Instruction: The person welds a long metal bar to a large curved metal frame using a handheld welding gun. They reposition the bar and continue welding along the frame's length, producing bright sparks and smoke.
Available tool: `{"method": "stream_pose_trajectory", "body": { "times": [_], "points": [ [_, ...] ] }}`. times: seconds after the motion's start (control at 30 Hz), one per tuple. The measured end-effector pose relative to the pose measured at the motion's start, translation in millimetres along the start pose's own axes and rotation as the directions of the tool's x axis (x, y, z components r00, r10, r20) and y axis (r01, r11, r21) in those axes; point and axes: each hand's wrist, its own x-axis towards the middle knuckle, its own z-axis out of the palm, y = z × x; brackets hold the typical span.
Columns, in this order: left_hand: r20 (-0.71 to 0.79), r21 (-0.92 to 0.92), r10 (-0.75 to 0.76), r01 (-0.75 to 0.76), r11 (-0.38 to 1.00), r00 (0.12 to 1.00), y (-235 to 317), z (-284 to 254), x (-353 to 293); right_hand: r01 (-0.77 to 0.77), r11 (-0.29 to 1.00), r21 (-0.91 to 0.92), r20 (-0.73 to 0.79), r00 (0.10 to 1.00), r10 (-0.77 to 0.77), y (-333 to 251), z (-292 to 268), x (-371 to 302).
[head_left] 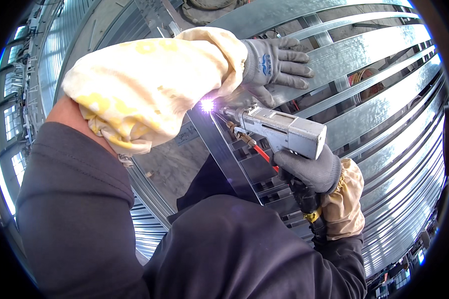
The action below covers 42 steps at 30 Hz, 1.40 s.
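Note:
In a grey work glove, my left hand [279,62] lies flat on a galvanized steel slat [354,57], its fingers spread. A loose cream and yellow sleeve cover wraps that forearm. My right hand [309,169], gloved too, is closed round the grip of a silver welding gun [284,130]. The gun's nozzle points left, where a bright violet-white spark [206,105] burns at the end of a steel bar [224,154]. A red hose [264,153] with a brass fitting [242,135] runs below the gun. The glare hides the exact spot where the nozzle tip meets the metal.
Rows of parallel metal slats [389,112] spread across the right side, with gaps between them. A reddish round container [366,82] shows below through a gap. Coiled cable [207,5] lies on the floor at the far side. More stacked metal profiles [62,55] stand at the left.

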Motion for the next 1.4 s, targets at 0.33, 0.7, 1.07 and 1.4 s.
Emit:
{"method": "stream_pose_trajectory", "body": {
  "times": [0.33,0.7,1.07,1.4],
  "points": [
    [0.057,0.028,-0.033,0.031,0.999,0.998,1.0,-6.4,-0.1,0.011,0.994,-0.105,0.013,1.000,-0.010,0.3,-2.2,0.6],
    [0.090,0.070,-0.038,0.032,0.997,0.995,2.6,-9.9,1.4,0.019,0.995,-0.095,0.027,1.000,-0.017,3.9,-3.5,-2.0],
    [0.064,0.055,-0.035,0.031,0.998,0.997,1.3,-8.6,2.1,0.022,0.989,-0.149,0.034,0.999,-0.017,6.2,-6.5,-4.0],
    [0.037,0.042,-0.030,0.028,0.999,0.999,-0.7,0.5,4.2,-0.049,0.987,-0.154,0.033,0.998,0.054,5.4,-8.0,-8.4]
  ]
}}
